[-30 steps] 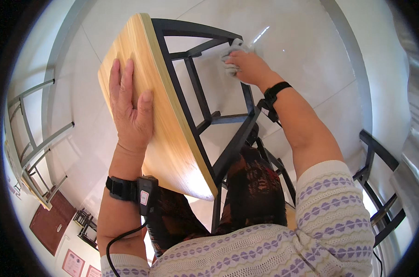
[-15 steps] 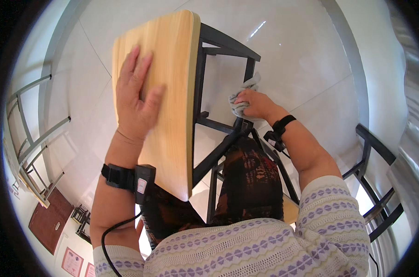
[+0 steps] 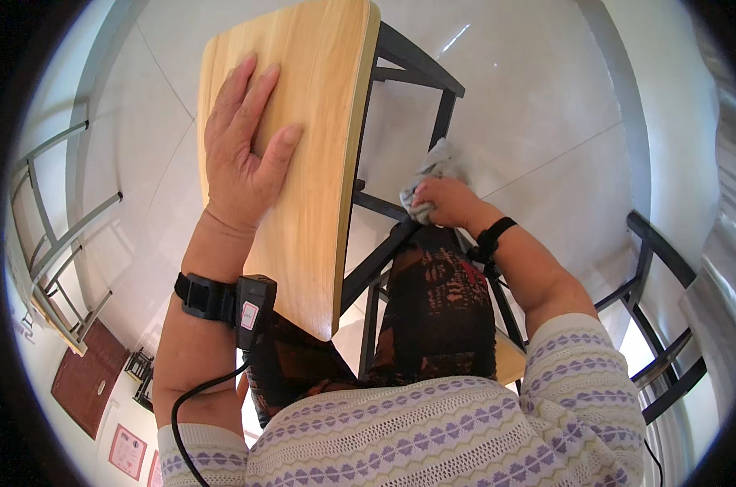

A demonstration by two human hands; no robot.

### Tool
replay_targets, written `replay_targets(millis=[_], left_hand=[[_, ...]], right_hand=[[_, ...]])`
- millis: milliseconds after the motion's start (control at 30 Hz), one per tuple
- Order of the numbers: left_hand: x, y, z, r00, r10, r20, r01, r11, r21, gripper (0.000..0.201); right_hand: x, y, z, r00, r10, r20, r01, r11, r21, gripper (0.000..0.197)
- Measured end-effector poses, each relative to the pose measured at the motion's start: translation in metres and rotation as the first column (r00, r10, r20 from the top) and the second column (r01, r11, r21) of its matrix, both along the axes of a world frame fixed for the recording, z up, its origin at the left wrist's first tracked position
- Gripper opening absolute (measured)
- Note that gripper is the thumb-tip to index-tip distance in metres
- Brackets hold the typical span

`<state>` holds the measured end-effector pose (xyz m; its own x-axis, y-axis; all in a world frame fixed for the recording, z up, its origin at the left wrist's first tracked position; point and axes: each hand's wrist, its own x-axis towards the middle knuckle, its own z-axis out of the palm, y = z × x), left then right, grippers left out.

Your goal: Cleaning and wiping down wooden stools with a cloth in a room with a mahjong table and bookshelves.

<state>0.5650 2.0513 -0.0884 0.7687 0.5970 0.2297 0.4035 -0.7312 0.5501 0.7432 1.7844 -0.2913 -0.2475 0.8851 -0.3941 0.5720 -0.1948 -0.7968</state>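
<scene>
A stool with a pale wooden seat (image 3: 311,154) and a black frame (image 3: 443,118) is tipped on its side, resting against my legs. My left hand (image 3: 242,154) lies flat on the seat, fingers stretched and slightly spread, thumb apart. A grey cloth (image 3: 439,162) is bunched in my right hand (image 3: 453,200), whose fingers are wrapped round it. The cloth is against the black frame near the lower end of a leg, just above my knee. Part of the frame is hidden behind my right hand and the cloth.
Upturned furniture with grey metal legs (image 3: 47,215) stands at the left. A black-framed seat (image 3: 664,247) is at the right beside a shiny silvery surface (image 3: 721,316). Glossy pale tiles (image 3: 538,105) cover the floor. A brown door (image 3: 90,381) shows at lower left.
The stool has tilted slightly, its far end shifting up and right. My left hand moved a little up with it. My right hand and cloth have shifted slightly down along the frame.
</scene>
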Motion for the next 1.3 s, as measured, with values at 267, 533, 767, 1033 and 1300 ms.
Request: replay_targets(millis=[267,533,767,1033,1300], left_hand=[[0.001,-0.001,-0.003,1.0,0.0,0.006,0.0,1.0,-0.005,0.05],[-0.003,0.001,-0.005,1.0,-0.014,0.017,0.014,1.0,0.008,0.05],[0.001,0.0,-0.004,1.0,0.001,0.008,-0.001,1.0,0.002,0.05],[0.003,-0.001,-0.003,0.999,0.007,0.036,-0.005,0.999,-0.054,0.05],[0.002,0.0,-0.006,0.999,-0.011,0.048,0.013,0.999,-0.033,0.05]], right_hand=[[0.0,-0.025,0.011,0.988,-0.136,-0.079,0.115,0.968,-0.223,0.033],[0.045,-0.018,0.046,0.979,-0.15,0.14,0.189,0.924,-0.331,0.036],[-0.001,-0.003,0.025,0.995,-0.066,0.069,0.065,0.998,0.027,0.042],[-0.01,-0.014,0.019,0.995,0.046,0.084,-0.036,0.991,-0.126,0.033],[0.0,0.019,0.059,0.961,0.229,0.157,-0.165,0.925,-0.341,0.021]])
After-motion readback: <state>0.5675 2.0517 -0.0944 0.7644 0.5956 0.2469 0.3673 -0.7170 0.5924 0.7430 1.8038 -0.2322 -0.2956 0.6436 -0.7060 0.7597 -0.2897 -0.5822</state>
